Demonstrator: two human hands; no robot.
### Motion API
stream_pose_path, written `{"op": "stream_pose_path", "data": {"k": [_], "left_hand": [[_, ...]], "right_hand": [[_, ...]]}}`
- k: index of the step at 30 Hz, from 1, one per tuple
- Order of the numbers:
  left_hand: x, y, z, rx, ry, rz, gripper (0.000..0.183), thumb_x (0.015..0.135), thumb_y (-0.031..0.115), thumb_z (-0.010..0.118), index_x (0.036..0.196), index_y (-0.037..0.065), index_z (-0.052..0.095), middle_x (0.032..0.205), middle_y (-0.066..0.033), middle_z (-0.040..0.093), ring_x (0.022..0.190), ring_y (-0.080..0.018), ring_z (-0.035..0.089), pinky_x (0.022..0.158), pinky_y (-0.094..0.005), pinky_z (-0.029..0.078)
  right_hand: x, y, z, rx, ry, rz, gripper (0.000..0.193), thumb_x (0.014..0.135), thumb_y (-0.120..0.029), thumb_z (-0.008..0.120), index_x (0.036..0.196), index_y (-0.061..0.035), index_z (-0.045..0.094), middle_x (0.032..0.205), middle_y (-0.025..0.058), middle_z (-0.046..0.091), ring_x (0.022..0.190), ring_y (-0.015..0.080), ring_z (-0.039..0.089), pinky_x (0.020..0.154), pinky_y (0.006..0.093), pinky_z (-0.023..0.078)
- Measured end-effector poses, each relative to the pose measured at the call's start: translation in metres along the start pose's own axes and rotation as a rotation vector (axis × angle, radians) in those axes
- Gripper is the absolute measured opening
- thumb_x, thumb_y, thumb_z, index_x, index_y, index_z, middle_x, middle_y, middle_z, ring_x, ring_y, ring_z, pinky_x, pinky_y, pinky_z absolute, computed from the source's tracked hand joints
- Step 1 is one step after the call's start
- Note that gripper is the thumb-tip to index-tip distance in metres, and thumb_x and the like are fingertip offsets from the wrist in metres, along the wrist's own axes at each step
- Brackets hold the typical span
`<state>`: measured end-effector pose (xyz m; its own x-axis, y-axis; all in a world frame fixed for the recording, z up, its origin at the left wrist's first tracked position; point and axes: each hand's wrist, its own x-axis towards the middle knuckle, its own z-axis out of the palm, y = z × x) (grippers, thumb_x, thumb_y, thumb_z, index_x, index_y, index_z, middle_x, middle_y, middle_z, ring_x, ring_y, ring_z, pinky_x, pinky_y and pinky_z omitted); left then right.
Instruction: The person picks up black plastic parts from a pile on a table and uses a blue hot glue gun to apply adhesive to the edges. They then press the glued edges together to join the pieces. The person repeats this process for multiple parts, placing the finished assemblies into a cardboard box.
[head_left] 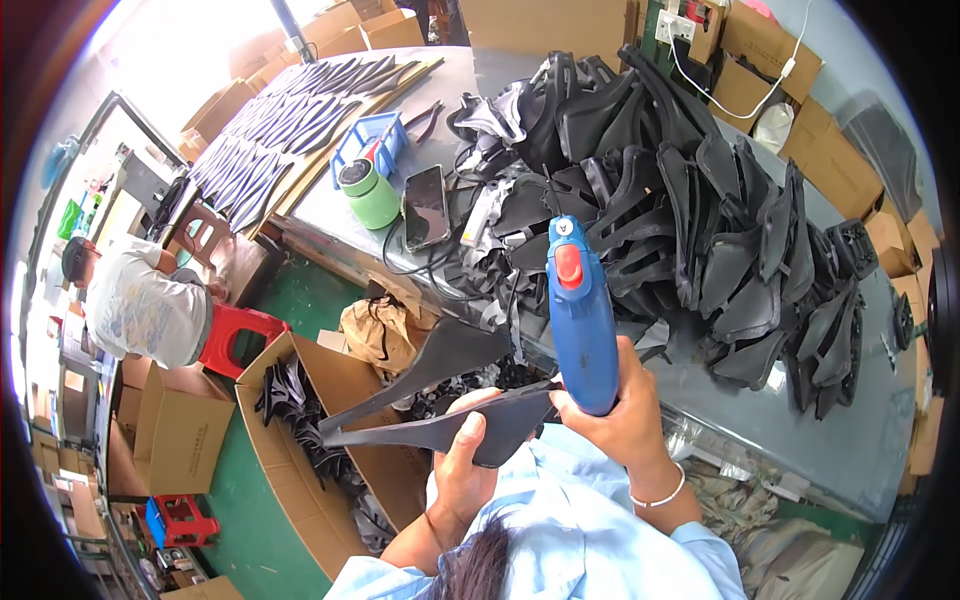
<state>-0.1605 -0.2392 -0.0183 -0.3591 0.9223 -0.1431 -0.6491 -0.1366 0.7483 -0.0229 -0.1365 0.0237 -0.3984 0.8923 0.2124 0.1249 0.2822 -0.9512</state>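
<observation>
My left hand is closed on a black, thin, V-shaped plastic part, its thumb lying over one arm of it. The part's two long arms meet in a point at the left, above a cardboard box. Wrapped round the lower end of a blue handheld tool with a red button is my right hand. The tool stands nearly upright, right of the part, and its lower end is close to the part's right edge. Whether they touch, I cannot tell. Straight ahead, a large heap of black moulded parts covers much of the metal table.
A green canister, phone and blue basket stand left of the heap. Dark strips lie in rows at the far left. An open cardboard box holds black pieces. Another person sits by a red stool.
</observation>
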Motion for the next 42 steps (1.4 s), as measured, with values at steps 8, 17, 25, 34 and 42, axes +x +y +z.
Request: {"op": "stream_pose_path", "data": {"k": [8, 17, 25, 34, 42], "left_hand": [[0.003, -0.002, -0.001, -0.159, 0.018, -0.113, 0.042, 0.088, 0.025, 0.054, 0.12, -0.001, 0.047, 0.107, -0.0215, 0.059, 0.092, -0.0292, 0.061, 0.081, -0.0414, 0.049], [-0.003, 0.0, 0.01, 0.104, 0.08, 0.041, 0.042, 0.089, 0.03, 0.052, 0.119, 0.0, 0.047, 0.109, -0.0184, 0.057, 0.093, -0.0256, 0.061, 0.077, -0.0373, 0.053], [-0.004, -0.003, 0.002, 0.159, -0.005, 0.125, 0.04, 0.089, 0.022, 0.056, 0.119, -0.003, 0.048, 0.109, -0.0189, 0.059, 0.091, -0.026, 0.062, 0.082, -0.0378, 0.051], [0.0, 0.004, -0.001, 0.1, -0.015, -0.044, 0.045, 0.084, 0.031, 0.056, 0.115, -0.001, 0.049, 0.1, -0.0209, 0.06, 0.082, -0.0276, 0.063, 0.072, -0.0378, 0.053], [0.013, 0.007, -0.012, -0.185, -0.067, 0.129, 0.037, 0.089, 0.032, 0.052, 0.119, 0.011, 0.049, 0.114, -0.0113, 0.058, 0.102, -0.0252, 0.057, 0.082, -0.04, 0.049]], "right_hand": [[0.002, 0.006, -0.009, 0.135, -0.094, 0.069, 0.04, 0.065, -0.002, 0.074, 0.097, -0.0029, 0.05, 0.078, 0.0052, 0.063, 0.069, 0.0107, 0.061, 0.066, 0.0268, 0.05], [0.002, 0.005, -0.005, -0.09, -0.002, -0.044, 0.04, 0.066, -0.003, 0.074, 0.098, -0.0018, 0.05, 0.076, 0.0085, 0.067, 0.068, 0.0155, 0.066, 0.064, 0.0286, 0.052], [0.001, 0.008, -0.003, -0.197, 0.025, -0.134, 0.039, 0.064, -0.003, 0.073, 0.095, -0.002, 0.05, 0.074, 0.0101, 0.067, 0.065, 0.0196, 0.068, 0.062, 0.029, 0.052], [0.0, 0.014, -0.01, 0.036, -0.099, 0.008, 0.046, 0.065, -0.004, 0.072, 0.104, -0.0015, 0.048, 0.075, 0.0104, 0.064, 0.068, 0.0196, 0.066, 0.062, 0.0286, 0.051], [-0.001, 0.011, 0.003, 0.237, -0.131, 0.101, 0.047, 0.069, -0.014, 0.079, 0.102, -0.002, 0.047, 0.076, 0.0078, 0.065, 0.07, 0.0147, 0.065, 0.066, 0.0294, 0.052]]}}
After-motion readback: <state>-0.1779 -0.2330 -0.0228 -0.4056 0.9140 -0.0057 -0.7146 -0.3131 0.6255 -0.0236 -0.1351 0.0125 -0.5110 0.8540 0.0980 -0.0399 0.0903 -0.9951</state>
